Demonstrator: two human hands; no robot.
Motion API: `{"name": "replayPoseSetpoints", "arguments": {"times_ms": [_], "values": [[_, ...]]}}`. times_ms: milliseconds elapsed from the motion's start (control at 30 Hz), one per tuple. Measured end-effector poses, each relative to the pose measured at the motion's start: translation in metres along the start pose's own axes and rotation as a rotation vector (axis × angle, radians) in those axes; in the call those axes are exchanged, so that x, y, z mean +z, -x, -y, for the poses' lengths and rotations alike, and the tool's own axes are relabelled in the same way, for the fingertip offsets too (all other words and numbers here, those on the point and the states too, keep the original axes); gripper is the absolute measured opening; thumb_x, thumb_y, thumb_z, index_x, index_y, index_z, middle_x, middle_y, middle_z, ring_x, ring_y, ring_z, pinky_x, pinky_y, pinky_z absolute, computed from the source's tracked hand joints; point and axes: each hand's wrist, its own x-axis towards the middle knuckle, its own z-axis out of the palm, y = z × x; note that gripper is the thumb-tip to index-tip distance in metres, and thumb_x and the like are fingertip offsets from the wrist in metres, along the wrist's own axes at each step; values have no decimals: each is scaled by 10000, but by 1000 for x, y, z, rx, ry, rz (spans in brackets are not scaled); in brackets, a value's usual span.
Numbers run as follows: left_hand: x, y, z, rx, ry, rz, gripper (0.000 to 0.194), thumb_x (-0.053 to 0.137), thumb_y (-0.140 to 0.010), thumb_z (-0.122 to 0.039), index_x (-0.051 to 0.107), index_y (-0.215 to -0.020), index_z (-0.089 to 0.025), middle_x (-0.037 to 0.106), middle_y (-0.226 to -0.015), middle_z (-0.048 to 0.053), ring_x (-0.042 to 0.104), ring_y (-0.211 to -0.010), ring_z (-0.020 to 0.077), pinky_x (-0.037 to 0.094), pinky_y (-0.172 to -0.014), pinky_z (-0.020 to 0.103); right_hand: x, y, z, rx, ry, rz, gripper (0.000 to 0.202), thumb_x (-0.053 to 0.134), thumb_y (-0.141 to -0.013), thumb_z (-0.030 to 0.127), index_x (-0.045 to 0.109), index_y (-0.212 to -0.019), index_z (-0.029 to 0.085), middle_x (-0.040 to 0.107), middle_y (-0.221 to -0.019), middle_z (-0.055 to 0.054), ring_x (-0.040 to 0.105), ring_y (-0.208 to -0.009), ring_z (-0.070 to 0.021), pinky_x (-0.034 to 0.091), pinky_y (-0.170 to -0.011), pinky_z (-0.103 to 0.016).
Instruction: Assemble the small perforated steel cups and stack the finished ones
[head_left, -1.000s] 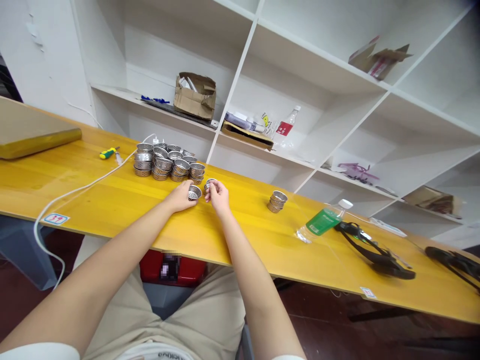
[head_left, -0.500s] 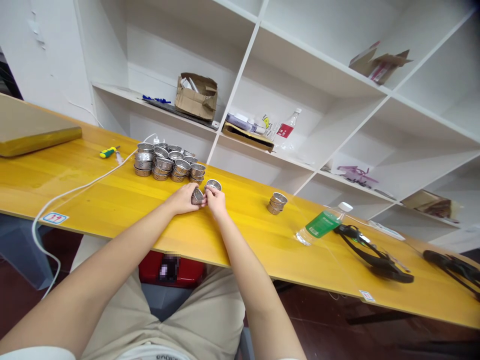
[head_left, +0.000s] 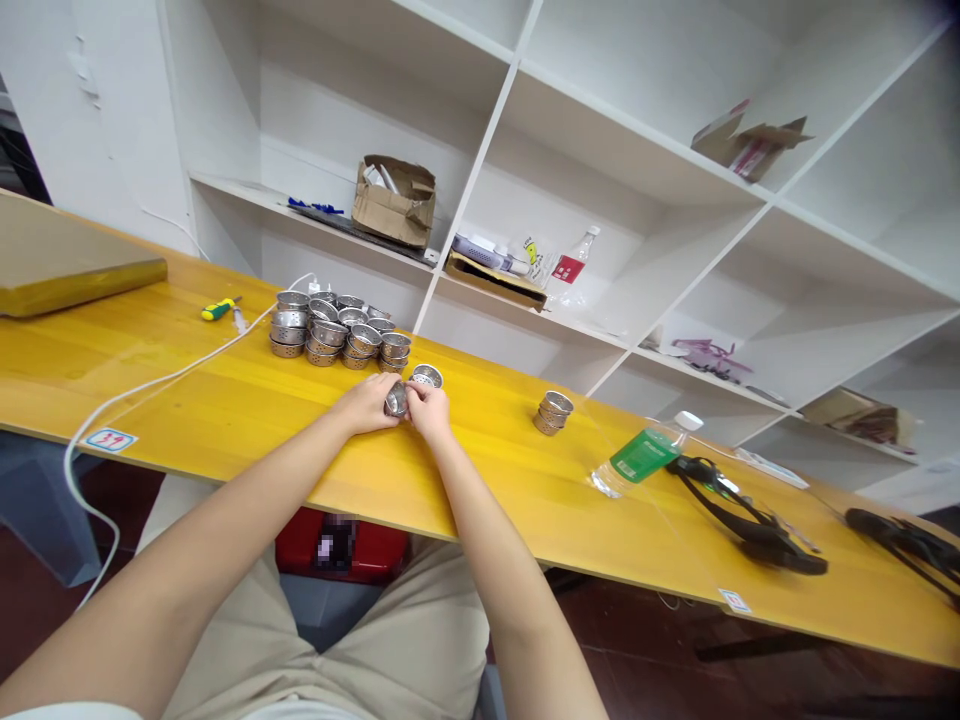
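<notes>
My left hand (head_left: 369,404) is wrapped round a small perforated metal cup (head_left: 396,400), which is tilted with its opening toward me. The fingers of my right hand (head_left: 428,407) are pinched together at the cup's right rim; whether they grip the rim or something small is hidden. Just behind my right hand, another metal cup (head_left: 427,376) stands on the yellow table (head_left: 495,450). Several stacked metal cups (head_left: 327,333) form a group behind my left hand. A short stack of cups (head_left: 553,412) stands apart to the right.
A bottle with a green label (head_left: 645,455) and a black strapped device (head_left: 750,520) lie to the right. At the left are a white cable (head_left: 161,378), a screwdriver (head_left: 218,309) and a cardboard box (head_left: 75,255). White shelves (head_left: 570,345) rise behind the table.
The held cup has turned a little, its opening now more toward me. Both hands remain together in nearly the same place, and the view has shifted slightly.
</notes>
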Motion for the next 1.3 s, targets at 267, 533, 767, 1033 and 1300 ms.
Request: {"name": "replayPoseSetpoints", "arguments": {"times_ms": [267, 533, 767, 1033, 1300], "values": [[2, 1, 0, -49, 1, 22, 522, 753, -739, -389, 566, -1182, -186, 665, -1166, 127, 637, -1095, 333, 506, -944, 436, -5, 4, 9, -130, 144, -1, 253, 608, -872, 249, 839, -975, 250, 750, -708, -4, 732, -783, -192, 575, -867, -311], [3, 1, -2, -59, 30, 23, 476, 742, -735, -376, 588, -1149, -198, 673, -1133, 116, 652, -1060, 325, 518, -906, 428, -7, 4, 12, -194, 256, 5, 267, 610, -853, 189, 848, -947, 263, 795, -836, -17, 725, -817, -203, 552, -892, -313], [5, 1, -2, -86, 36, 23, 456, 745, -726, -384, 585, -1108, -196, 677, -1107, 112, 657, -1022, 316, 515, -866, 409, -9, 3, 11, -198, 289, 40, 263, 609, -855, 181, 846, -932, 263, 799, -858, -27, 727, -847, -223, 551, -882, -329], [6, 1, -1, -88, 34, 17, 449, 743, -713, -387, 589, -1089, -196, 676, -1084, 105, 657, -1014, 314, 520, -868, 408, -9, 7, 15, -236, 331, 51, 244, 614, -838, 174, 838, -862, 268, 760, -764, -30, 680, -743, -211, 532, -844, -316], [5, 0, 0, -77, 66, -19, 511, 736, -718, -384, 581, -1165, -190, 672, -1156, 116, 651, -1076, 321, 520, -943, 427, -7, 9, 13, -182, 423, -86, 114, 680, -833, 265, 739, -925, 232, 701, -782, -25, 629, -743, -192, 514, -819, -308]]}}
